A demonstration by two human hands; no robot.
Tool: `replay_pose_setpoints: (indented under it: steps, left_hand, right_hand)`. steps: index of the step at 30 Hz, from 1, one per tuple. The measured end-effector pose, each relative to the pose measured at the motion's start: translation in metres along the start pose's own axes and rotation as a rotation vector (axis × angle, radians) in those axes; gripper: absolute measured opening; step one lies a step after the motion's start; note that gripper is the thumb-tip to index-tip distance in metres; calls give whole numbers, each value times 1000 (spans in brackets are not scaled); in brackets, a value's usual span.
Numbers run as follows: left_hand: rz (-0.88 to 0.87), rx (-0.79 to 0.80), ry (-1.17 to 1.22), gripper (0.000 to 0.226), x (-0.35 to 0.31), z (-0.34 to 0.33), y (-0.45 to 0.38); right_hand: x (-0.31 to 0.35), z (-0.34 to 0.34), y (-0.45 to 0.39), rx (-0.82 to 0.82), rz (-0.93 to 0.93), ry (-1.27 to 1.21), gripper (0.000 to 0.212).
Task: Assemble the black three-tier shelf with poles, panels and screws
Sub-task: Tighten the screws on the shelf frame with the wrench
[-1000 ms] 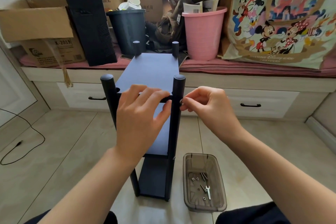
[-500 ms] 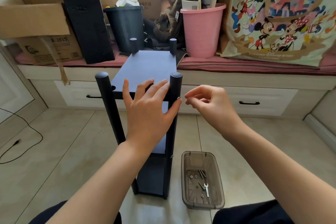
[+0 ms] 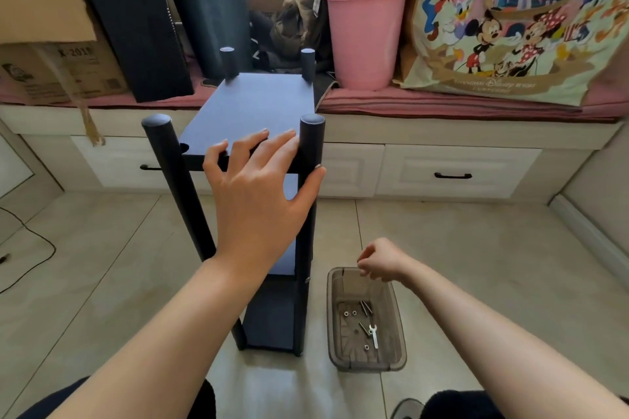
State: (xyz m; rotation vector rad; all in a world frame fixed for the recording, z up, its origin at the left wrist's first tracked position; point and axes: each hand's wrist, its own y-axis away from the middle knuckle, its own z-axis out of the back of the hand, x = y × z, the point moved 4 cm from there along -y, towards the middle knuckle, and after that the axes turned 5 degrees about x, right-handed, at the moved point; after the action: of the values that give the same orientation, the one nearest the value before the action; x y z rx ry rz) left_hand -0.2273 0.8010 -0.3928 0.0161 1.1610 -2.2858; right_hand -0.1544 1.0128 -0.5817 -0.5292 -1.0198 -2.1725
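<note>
The right hand (image 3: 381,260) has left the near right black pole (image 3: 311,160), where it was pinching at the joint a second ago, and now hangs over the far end of the smoky translucent plastic tray (image 3: 401,326) on the floor, fingers curled; whether they hold anything I cannot tell. The left hand (image 3: 258,187) stays spread on the near edge of the black top panel (image 3: 258,102), thumb against that pole, steadying the black three-tier shelf (image 3: 272,316), which stands on the tiled floor just left of the tray. Loose screws (image 3: 365,308) and a small silver wrench (image 3: 373,337) lie in the tray. Likely the next fastener is being fetched; the near left pole (image 3: 170,160) leans outward, apparently unfastened.
</note>
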Motion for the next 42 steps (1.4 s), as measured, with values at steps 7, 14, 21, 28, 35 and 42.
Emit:
replay_pose_setpoints:
  steps: [7, 14, 21, 28, 35, 42]
  left_hand:
    - [-38, -80, -14, 41, 3, -4, 2]
    - [-75, -127, -69, 40, 0, -9, 2]
    - [-121, -179, -113, 42, 3, -15, 5]
    - [-132, -193, -120, 42, 1, -17, 3]
    - [-121, -180, -121, 42, -1, -19, 4]
    - [-120, -168, -132, 41, -1, -17, 3]
  right_hand:
    - [-84, -84, -56, 53, -194, 59, 19]
    - [-119, -117, -102, 72, -239, 94, 15]
    - [-131, -144, -144, 97, -215, 131, 30]
    - [-154, -164, -168, 55, -330, -22, 36]
    - [-149, -168, -163, -12, -319, -66, 33]
    - [-154, -170, -166, -39, -235, 42, 36]
